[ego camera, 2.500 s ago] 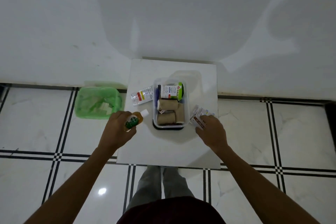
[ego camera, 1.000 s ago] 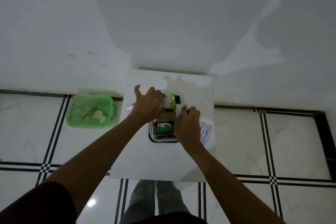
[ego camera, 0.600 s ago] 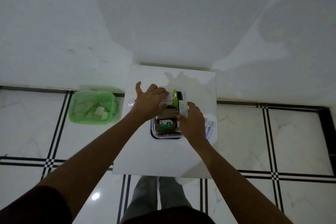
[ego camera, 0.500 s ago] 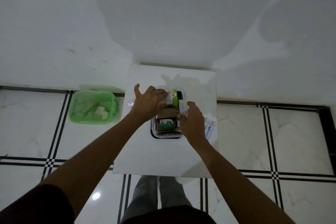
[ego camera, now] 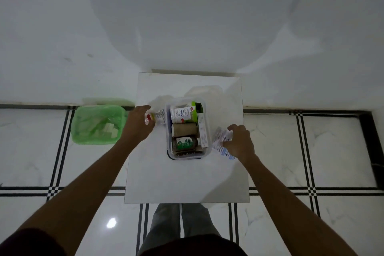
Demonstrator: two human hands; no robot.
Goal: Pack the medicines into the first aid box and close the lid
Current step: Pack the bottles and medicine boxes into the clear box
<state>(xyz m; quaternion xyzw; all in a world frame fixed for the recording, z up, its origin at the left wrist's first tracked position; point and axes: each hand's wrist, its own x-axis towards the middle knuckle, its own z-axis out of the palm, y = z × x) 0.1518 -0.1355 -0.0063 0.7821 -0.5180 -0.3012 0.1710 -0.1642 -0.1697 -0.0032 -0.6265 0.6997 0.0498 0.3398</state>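
the box (ego camera: 188, 155) sits mid-table (ego camera: 187, 181), open, already crowded: a white-and-green carton (ego camera: 182, 113) at the far end, a bandage roll (ego camera: 184, 129) across the middle, a green-labelled bottle (ego camera: 186, 143) lying near the front, a flat white pack (ego camera: 202, 131) standing along the right wall; the lid is not on, and a pale clear shape just behind the box may be it, though i cannot tell; the left hand (ego camera: 138, 123) has its fingers closed round a small clear bottle (ego camera: 156, 116) with a red cap, just beside the box's left wall; the right hand (ego camera: 239, 143) rests on the sachets (ego camera: 221, 143) lying on the table just right of the box, fingers curled and pinching at them, grip not yet sure; the risks, as i judge them: little free room is left, so the clear bottle may perch on the carton or roll and stand proud of the rim, and the lid then will not seat; thin sachets can slip or fan apart when lifted, one dropping to the floor; pushing things in from both sides at once could shove the light box across the smooth top.
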